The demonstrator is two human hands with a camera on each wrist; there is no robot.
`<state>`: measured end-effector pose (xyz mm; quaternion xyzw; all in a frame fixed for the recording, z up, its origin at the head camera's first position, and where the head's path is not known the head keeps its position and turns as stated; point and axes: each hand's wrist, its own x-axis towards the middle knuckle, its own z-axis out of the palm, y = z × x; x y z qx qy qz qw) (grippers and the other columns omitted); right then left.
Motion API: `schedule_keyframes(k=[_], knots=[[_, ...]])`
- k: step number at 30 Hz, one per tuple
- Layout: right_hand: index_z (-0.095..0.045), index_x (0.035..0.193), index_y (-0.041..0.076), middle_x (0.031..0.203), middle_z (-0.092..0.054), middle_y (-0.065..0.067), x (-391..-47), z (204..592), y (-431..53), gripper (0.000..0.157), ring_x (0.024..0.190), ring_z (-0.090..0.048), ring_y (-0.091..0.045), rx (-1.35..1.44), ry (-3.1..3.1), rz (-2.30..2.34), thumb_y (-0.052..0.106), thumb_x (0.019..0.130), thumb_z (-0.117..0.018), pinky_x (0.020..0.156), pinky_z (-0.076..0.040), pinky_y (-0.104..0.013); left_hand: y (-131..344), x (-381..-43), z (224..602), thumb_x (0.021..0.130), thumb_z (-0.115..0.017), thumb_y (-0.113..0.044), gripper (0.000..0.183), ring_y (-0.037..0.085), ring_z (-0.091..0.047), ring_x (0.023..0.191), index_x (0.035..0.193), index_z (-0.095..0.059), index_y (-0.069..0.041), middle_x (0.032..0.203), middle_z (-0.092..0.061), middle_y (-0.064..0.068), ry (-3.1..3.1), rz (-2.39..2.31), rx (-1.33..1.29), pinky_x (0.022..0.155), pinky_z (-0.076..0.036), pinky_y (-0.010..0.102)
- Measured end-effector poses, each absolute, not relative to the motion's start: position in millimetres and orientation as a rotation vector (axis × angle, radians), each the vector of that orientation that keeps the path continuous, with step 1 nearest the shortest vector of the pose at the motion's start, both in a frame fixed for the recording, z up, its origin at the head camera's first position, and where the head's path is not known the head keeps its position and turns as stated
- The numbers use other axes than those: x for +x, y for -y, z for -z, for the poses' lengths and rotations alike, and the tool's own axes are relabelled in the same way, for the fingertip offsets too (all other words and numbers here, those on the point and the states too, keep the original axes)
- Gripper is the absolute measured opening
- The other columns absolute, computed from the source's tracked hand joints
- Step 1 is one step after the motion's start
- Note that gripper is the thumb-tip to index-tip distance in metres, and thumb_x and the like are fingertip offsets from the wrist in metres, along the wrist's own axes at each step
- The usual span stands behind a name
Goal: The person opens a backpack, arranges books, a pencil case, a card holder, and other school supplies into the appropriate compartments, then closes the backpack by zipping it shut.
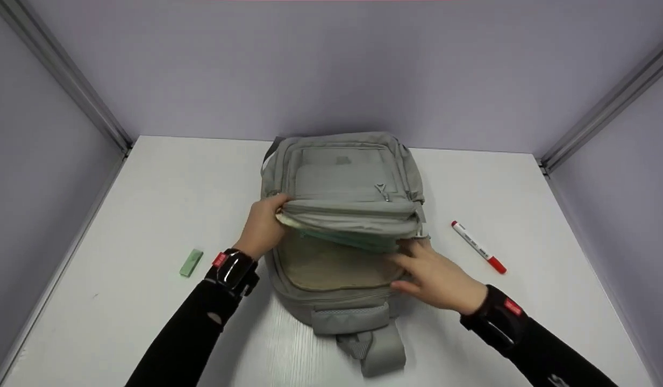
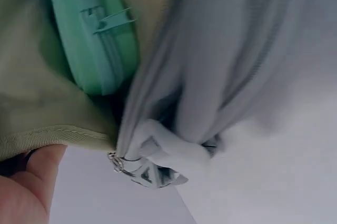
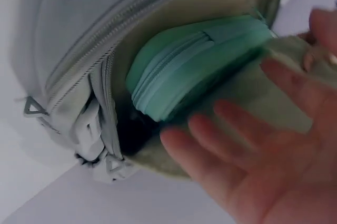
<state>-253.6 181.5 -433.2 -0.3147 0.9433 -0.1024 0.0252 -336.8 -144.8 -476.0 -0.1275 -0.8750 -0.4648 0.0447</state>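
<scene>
A grey backpack (image 1: 342,177) lies on the table with its front compartment unzipped. Inside, a green zippered pencil case (image 3: 205,63) shows between the beige-lined walls; its zipper pull appears in the left wrist view. My left hand (image 1: 264,226) grips the edge of the opening on the left side, and a bit of that hand (image 2: 31,187) shows at the lining's rim. At the right side of the opening is my right hand (image 1: 436,274), its fingers extended and spread in front of the pencil case in the right wrist view. Whether those fingers touch the lining I cannot tell.
A red-capped white marker (image 1: 479,247) lies on the white table (image 1: 525,333) right of the backpack. To the left lies a small green block (image 1: 191,263). A grey strap (image 1: 382,355) trails toward the front. Panels enclose the table's back and sides.
</scene>
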Motion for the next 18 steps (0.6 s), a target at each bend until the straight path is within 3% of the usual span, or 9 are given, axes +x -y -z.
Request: schedule_keyframes(k=[5, 8, 11, 13, 18], knots=[[-0.069, 0.106, 0.004, 0.113, -0.065, -0.013, -245, 430, -210, 0.021, 0.104, -0.064, -0.028, -0.764, -2.948, 0.400, 0.021, 0.093, -0.068, 0.086, -0.054, -0.044, 155, -323, 492, 0.091, -0.064, 0.002, 0.035, 0.035, -0.055, 0.133, 0.124, -0.066, -0.008, 0.135, -0.063, 0.014, 2.750, 1.362, -0.568, 0.113, -0.042, 0.048], [-0.067, 0.106, 0.003, 0.115, -0.066, -0.015, -252, 434, -220, 0.019, 0.108, -0.065, -0.030, -0.612, -3.026, 0.506, 0.017, 0.093, -0.068, 0.090, -0.053, -0.046, 160, -316, 500, 0.092, -0.057, 0.008, 0.044, 0.034, -0.045, 0.142, 0.132, -0.062, -0.010, 0.145, -0.056, 0.011, 2.816, 1.209, -0.666, 0.117, -0.038, 0.047], [-0.063, 0.116, 0.002, 0.122, -0.062, -0.019, -258, 442, -220, 0.027, 0.116, -0.061, -0.035, -0.533, -3.080, 0.664, 0.015, 0.093, -0.068, 0.097, -0.050, -0.050, 162, -309, 508, 0.094, -0.054, 0.007, 0.047, 0.033, -0.045, 0.142, 0.137, -0.059, -0.012, 0.150, -0.052, 0.008, 2.825, 1.015, -0.771, 0.116, -0.039, 0.046], [-0.059, 0.130, 0.003, 0.136, -0.054, -0.024, -259, 448, -215, 0.040, 0.127, -0.053, -0.041, -0.531, -3.070, 0.743, 0.016, 0.093, -0.069, 0.102, -0.046, -0.055, 162, -306, 513, 0.095, -0.054, 0.004, 0.048, 0.034, -0.048, 0.139, 0.140, -0.057, -0.013, 0.151, -0.050, 0.007, 2.801, 0.926, -0.819, 0.114, -0.041, 0.046], [-0.051, 0.145, 0.020, 0.157, -0.028, -0.031, -256, 465, -202, 0.058, 0.138, -0.037, -0.052, -0.698, -2.990, 0.647, 0.026, 0.091, -0.072, 0.103, -0.043, -0.064, 158, -303, 517, 0.098, -0.050, 0.002, 0.051, 0.034, -0.048, 0.139, 0.145, -0.051, -0.015, 0.156, -0.045, 0.006, 2.823, 0.863, -0.856, 0.115, -0.040, 0.047]])
